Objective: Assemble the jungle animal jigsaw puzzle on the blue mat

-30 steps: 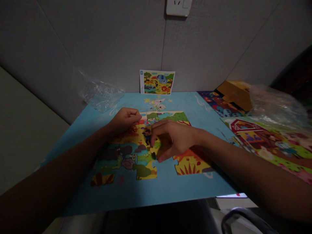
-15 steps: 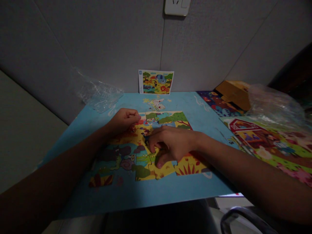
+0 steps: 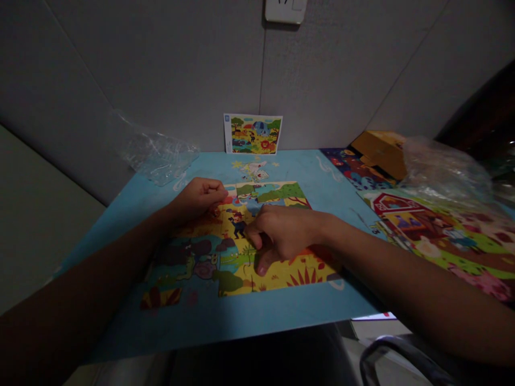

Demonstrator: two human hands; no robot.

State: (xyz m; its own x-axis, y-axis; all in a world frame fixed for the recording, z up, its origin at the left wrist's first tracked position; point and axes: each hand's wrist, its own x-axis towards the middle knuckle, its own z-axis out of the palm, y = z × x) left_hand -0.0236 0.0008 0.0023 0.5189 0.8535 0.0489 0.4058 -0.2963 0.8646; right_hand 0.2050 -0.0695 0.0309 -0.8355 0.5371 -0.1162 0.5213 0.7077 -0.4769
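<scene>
A colourful jigsaw puzzle (image 3: 277, 273) lies on a blue board (image 3: 257, 311) in front of me. My right hand (image 3: 277, 236) rests on the puzzle's middle, fingers curled and pressed down on the pieces, thumb on the yellow area. My left hand (image 3: 197, 195) is closed in a loose fist on the puzzle's upper left corner. Nothing shows inside either hand. A loose piece (image 3: 161, 296) lies at the puzzle's lower left.
A reference picture card (image 3: 252, 133) leans on the grey wall. Clear plastic bags lie at the back left (image 3: 156, 155) and at the right (image 3: 446, 171). A second puzzle (image 3: 434, 236) and a yellow box (image 3: 380, 153) are on the right. A wall socket (image 3: 285, 9) is above.
My right hand slid the lower pieces left and pressed them in; the blue gap in the bottom row is now closed. My left hand stayed put.
</scene>
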